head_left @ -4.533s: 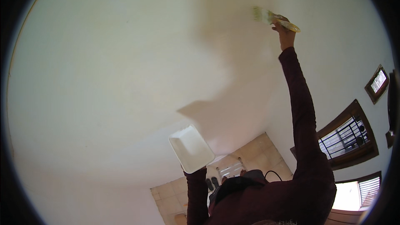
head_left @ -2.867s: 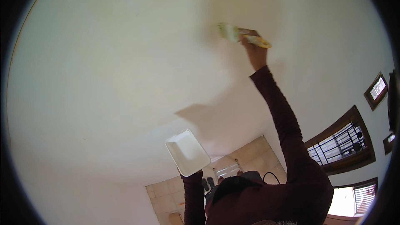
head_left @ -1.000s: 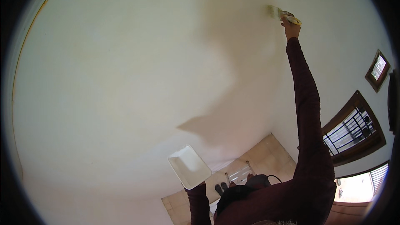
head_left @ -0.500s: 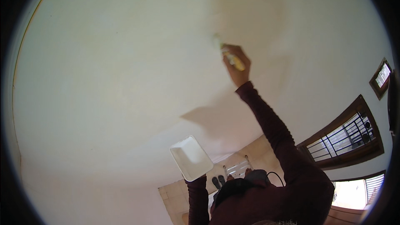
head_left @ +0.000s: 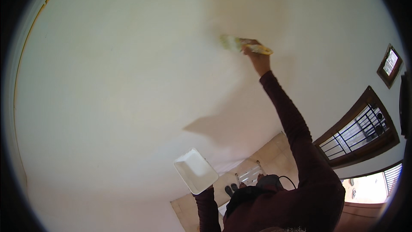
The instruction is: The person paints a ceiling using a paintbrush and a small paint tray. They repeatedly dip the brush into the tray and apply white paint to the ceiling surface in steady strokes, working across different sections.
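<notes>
My right hand (head_left: 259,61) is raised to the pale wall (head_left: 128,81), closed around the yellow handle of a wide paintbrush (head_left: 231,43). The brush's whitish-green head, blurred, points left and lies at or very close to the wall; actual contact is hard to make out. Lower down, a white rectangular tray (head_left: 183,172) rests on my left hand (head_left: 207,190), which holds it from below. Most of that hand's fingers are hidden under the tray. Any paint inside the tray cannot be told apart from its white surface.
Below are a tiled floor (head_left: 270,154), dark slippers (head_left: 231,189) and a metal step frame (head_left: 251,174) by my feet. A barred window (head_left: 358,131) with a brown frame and a small framed opening (head_left: 390,65) are at right. My arm's shadow falls on the wall.
My right hand has moved slightly right and up, and the brush has swung from steep to nearly level. The tray sits slightly lower in view, still in my left hand.
</notes>
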The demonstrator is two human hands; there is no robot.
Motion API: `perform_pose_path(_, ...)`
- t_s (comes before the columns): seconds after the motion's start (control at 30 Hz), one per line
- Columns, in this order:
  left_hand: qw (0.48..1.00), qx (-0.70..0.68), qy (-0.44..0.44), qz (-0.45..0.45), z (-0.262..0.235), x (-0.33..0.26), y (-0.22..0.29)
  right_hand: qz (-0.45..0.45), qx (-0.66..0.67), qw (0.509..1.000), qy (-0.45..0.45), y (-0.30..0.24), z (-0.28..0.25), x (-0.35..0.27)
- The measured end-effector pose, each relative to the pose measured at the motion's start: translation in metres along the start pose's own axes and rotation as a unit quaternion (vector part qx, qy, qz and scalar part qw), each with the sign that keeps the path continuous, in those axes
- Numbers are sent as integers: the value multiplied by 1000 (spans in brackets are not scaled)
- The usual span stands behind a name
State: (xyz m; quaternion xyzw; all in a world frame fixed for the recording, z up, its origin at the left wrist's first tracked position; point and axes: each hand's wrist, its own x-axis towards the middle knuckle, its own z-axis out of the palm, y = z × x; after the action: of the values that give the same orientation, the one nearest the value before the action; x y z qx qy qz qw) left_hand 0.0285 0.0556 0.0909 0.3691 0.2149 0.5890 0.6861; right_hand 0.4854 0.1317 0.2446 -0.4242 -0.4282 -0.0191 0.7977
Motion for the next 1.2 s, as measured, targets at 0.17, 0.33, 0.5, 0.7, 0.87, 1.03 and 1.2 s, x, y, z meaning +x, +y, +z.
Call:
perform_pose_path(0.17,999,38,-8,-11,4,0,0,33,9,998,46,14,-84,57)
perform_pose_path(0.33,997,74,4,19,8,-3,-1,50,2,995,81,31,-136,93)
perform_pose_path(0.5,997,79,3,10,10,-7,2,43,-50,989,130,38,-174,121)
perform_pose_path(0.7,998,56,1,3,11,-8,6,9,-114,977,179,36,-165,127)
perform_pose_path(0.87,995,93,-12,29,17,-4,2,-80,-152,974,151,10,-81,81)
perform_pose_path(1.03,996,82,-20,27,8,-1,-3,-90,-70,993,38,-55,0,27)
perform_pose_path(1.2,999,39,-13,16,16,-3,0,22,22,995,-95,-100,35,17)
